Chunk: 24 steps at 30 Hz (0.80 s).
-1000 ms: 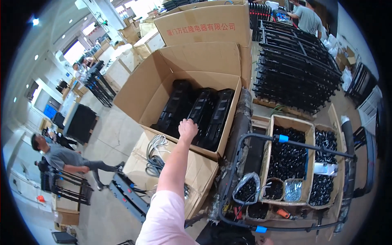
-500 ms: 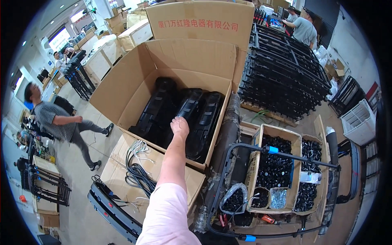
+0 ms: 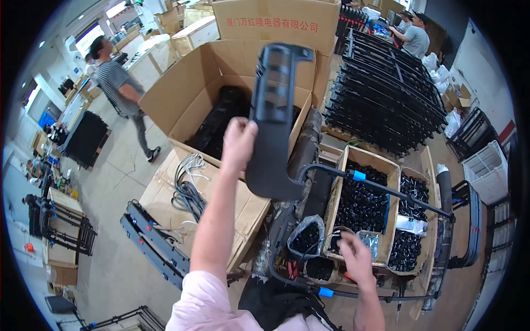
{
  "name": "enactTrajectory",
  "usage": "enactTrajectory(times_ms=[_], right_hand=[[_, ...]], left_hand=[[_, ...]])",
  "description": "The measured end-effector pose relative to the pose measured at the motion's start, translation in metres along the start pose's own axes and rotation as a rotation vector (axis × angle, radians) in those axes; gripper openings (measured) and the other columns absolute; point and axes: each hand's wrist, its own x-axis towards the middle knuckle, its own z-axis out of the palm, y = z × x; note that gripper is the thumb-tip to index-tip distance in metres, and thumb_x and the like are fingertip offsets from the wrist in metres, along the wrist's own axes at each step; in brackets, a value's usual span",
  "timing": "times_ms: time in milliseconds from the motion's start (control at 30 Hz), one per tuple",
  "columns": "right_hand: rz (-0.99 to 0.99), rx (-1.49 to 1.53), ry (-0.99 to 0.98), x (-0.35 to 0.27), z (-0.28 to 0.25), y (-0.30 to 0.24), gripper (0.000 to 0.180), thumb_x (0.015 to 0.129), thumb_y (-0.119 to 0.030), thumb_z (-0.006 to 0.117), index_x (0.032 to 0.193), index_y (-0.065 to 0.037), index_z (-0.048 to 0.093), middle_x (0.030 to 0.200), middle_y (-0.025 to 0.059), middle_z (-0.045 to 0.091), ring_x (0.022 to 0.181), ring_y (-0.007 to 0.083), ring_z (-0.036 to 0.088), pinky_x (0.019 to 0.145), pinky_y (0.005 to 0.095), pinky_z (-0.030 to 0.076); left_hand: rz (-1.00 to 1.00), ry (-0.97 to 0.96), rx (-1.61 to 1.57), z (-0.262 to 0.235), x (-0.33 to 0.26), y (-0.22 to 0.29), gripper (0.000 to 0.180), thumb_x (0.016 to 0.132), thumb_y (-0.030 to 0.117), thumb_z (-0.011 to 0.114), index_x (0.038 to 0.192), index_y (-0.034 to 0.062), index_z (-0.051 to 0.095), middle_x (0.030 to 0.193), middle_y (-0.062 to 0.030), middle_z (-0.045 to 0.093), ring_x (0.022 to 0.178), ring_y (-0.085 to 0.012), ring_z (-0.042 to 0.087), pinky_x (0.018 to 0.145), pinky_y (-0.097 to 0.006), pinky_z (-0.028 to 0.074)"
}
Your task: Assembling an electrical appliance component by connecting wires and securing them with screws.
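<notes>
My left hand (image 3: 240,140) is closed on the left edge of a long black moulded plastic panel (image 3: 271,149), lifted and tilted in front of a tall cardboard carton (image 3: 174,113). The panel's upper part is ribbed, and its lower end is smooth and curves to the right. Behind it, more black plastic panels (image 3: 221,118) lie inside the carton, partly covered by my arm and the raised one. My right hand (image 3: 359,256) hovers above the front of a box of small parts, its fingers loosely bent and apart, with nothing visible in them.
Black tubular frame (image 3: 397,194) with blue wraps spans the open parts box (image 3: 398,220). Bundled cables (image 3: 190,193) rest on a carton at left. Stacked black frames (image 3: 386,88) stand at back right. A person in a striped shirt (image 3: 118,83) is at far left.
My left hand has come up out of the carton with one black panel. My right hand has entered view at the parts box. The person at left has moved farther back.
</notes>
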Motion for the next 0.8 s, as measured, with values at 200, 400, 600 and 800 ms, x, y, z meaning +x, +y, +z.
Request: enactTrajectory(times_ms=[200, 400, 600, 800], right_hand=[[0.039, 0.15, -0.149, 0.026, 0.066, 0.041, 0.056, 0.101, -0.035, 0.065, 0.139, 0.004, 0.055, 0.092, 0.0145, 0.071, 0.081, 0.0223, 0.069, 0.075, 0.0377, 0.054], [0.095, 0.132, -0.031, -0.009, 0.114, 0.115, 0.044, 0.099, -0.027, 0.064, 0.126, 0.007, 0.059, 0.092, 0.0139, 0.072, 0.083, 0.0198, 0.068, 0.077, 0.0359, 0.054], [0.07, 0.128, 0.007, 0.003, 0.138, 0.126, 0.035, 0.102, -0.023, 0.061, 0.122, 0.005, 0.06, 0.09, 0.0162, 0.072, 0.08, 0.0224, 0.067, 0.075, 0.0377, 0.053], [0.106, 0.224, 0.017, 0.008, 0.164, 0.141, 0.034, 0.103, -0.02, 0.06, 0.126, 0.005, 0.057, 0.088, 0.0142, 0.072, 0.079, 0.0216, 0.067, 0.073, 0.0367, 0.052]], left_hand=[[-0.4, -0.166, -0.238, 0.047, -0.229, -0.067, 0.023, 0.103, 0.025, 0.064, 0.11, 0.0034, 0.059, 0.09, -0.0008, 0.057, 0.082, -0.0109, 0.054, 0.074, -0.029, 0.049], [-0.299, -0.171, 0.098, 0.04, -0.302, -0.082, 0.032, 0.101, 0.022, 0.066, 0.121, -0.0024, 0.06, 0.102, -0.0138, 0.066, 0.093, -0.0227, 0.065, 0.084, -0.036, 0.054], [-0.262, -0.16, 0.231, 0.009, -0.352, -0.115, 0.05, 0.103, 0.03, 0.06, 0.14, -0.0037, 0.054, 0.136, -0.0278, 0.061, 0.129, -0.0394, 0.058, 0.111, -0.046, 0.044], [-0.069, -0.164, 0.478, 0.011, -0.376, -0.118, 0.047, 0.104, 0.022, 0.054, 0.144, -0.0025, 0.052, 0.145, -0.0302, 0.054, 0.139, -0.0436, 0.048, 0.116, -0.047, 0.039]])
